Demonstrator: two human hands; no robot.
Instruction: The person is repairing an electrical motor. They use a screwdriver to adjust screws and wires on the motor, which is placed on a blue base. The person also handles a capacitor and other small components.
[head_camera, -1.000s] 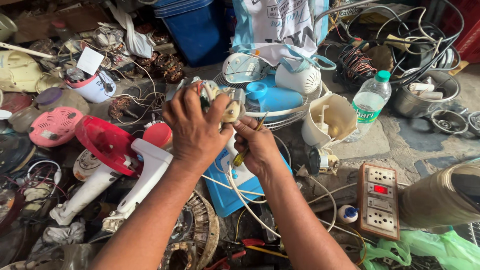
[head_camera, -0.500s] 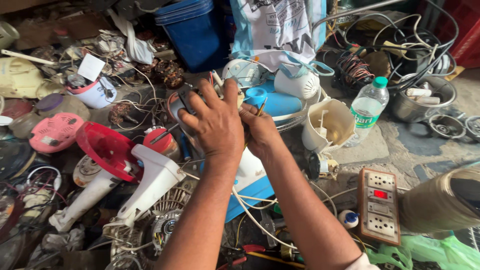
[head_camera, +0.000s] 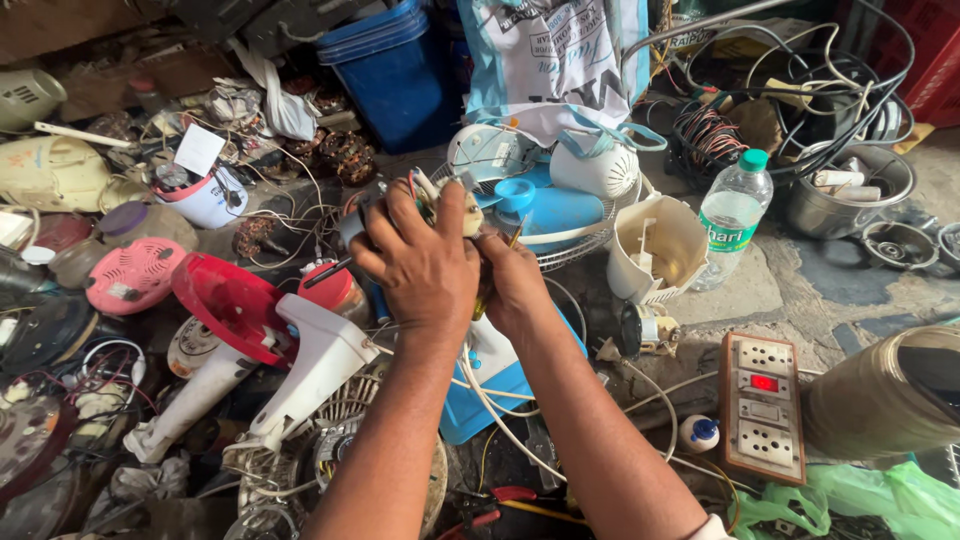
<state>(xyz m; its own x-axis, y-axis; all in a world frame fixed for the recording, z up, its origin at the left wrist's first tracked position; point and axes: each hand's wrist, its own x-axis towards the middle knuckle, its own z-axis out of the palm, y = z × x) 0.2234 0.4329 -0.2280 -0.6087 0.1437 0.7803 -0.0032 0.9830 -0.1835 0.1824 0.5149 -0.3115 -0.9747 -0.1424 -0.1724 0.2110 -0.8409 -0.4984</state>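
— Wired small cream-and-grey appliance part (head_camera: 440, 200) sits just above the middle of the frame, under the person's left hand (head_camera: 425, 265). Red and white leads stick out of its top, above the knuckles.

— How does that hand hold it?

— Fingers curled over it from above and closed around it; most of the part is hidden by the hand. The right hand (head_camera: 515, 285) presses in from the right, touching the left, fingers also bent shut. A thin yellow-handled tool (head_camera: 515, 238) pokes up from that fist, but I cannot tell where its tip meets the part.

— And beneath them?

— A blue-and-white plastic housing (head_camera: 490, 385) lies below the wrists, white cables trailing across it. Left of centre, a white fan stand with a red round base (head_camera: 250, 330) lies tipped over. Behind the hands rests a blue-bladed fan in a white wire guard (head_camera: 545, 215).

— The surroundings?

— A cluttered floor. A clear plastic water bottle with a green cap (head_camera: 733, 215) stands upright at upper right, next to a cream plastic jug body (head_camera: 655, 250). A brown switchboard with a red lit switch (head_camera: 763, 405) lies at lower right. A dark blue plastic bin (head_camera: 395, 70) stands at the top centre, a pink round vented cover (head_camera: 135, 275) at the left.
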